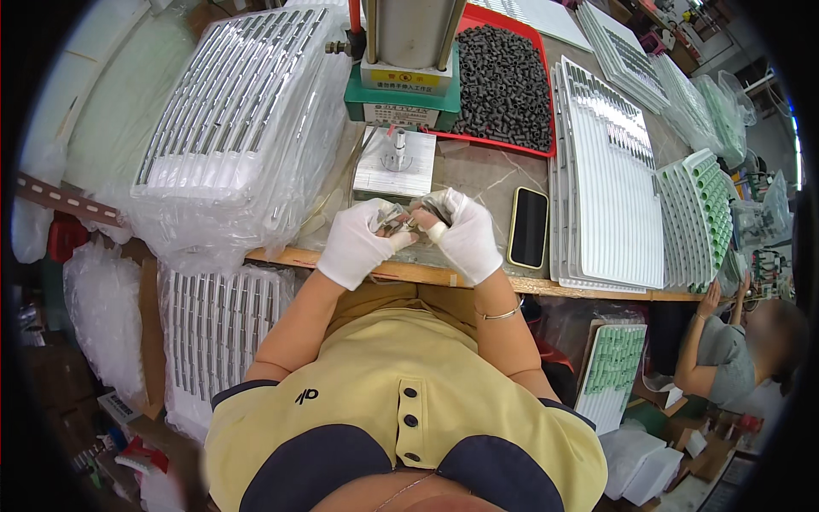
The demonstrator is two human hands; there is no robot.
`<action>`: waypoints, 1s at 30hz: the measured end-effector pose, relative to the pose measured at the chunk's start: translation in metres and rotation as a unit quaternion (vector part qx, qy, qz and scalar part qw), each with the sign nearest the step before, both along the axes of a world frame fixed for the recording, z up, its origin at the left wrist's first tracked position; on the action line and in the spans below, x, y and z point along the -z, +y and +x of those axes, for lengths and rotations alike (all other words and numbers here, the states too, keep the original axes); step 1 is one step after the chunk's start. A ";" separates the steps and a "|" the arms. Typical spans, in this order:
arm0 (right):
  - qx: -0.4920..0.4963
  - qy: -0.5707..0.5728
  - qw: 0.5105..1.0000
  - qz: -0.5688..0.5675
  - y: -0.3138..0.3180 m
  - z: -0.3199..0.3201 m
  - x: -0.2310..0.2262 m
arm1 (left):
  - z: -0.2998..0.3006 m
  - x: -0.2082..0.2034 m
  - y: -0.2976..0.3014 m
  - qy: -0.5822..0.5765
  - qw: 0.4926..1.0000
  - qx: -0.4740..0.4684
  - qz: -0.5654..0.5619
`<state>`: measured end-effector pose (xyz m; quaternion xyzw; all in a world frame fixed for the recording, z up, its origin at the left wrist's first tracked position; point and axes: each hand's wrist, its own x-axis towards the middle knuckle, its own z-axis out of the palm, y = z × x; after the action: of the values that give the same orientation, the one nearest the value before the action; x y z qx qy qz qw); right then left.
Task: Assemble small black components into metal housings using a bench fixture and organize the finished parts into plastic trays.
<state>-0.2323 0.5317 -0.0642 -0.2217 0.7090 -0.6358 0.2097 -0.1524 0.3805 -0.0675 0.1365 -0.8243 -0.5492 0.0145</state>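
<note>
Both hands wear white gloves with some fingertips bare and meet at the table's front edge, just before the press base. My left hand (363,243) is closed, its fingers pinching a small shiny piece that is mostly covered. Beside it my right hand (465,235) curls round small silvery metal pieces (437,205); their exact kind is hidden by the fingers. Behind the hands stands a bench press (401,98) with a green head. Its metal base block (371,175) carries an upright silver pin (398,147).
A red tray (550,128) of black short tubes (499,85) lies behind. White ribbed trays (618,222) and a phone (529,229) are on the right. On the left are plastic-wrapped trays of silver tubes (230,94). A co-worker (725,350) sits at far right.
</note>
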 end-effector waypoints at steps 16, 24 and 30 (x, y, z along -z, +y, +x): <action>0.041 0.130 0.973 0.185 0.056 -0.016 -0.011 | 0.074 -0.087 -0.168 0.220 0.781 -0.415 -0.412; 0.190 0.274 0.886 0.324 0.062 -0.082 0.013 | 0.131 -0.050 -0.394 -0.118 0.853 -0.243 -0.446; 0.249 0.241 0.818 0.458 0.046 -0.137 0.010 | 0.119 -0.052 -0.391 0.044 0.914 -0.309 -0.259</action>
<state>-0.3690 0.5774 -0.0744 -0.0619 0.9774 -0.1940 -0.0565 -0.0333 -0.0104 -0.0155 0.3518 -0.8528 -0.2901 0.2547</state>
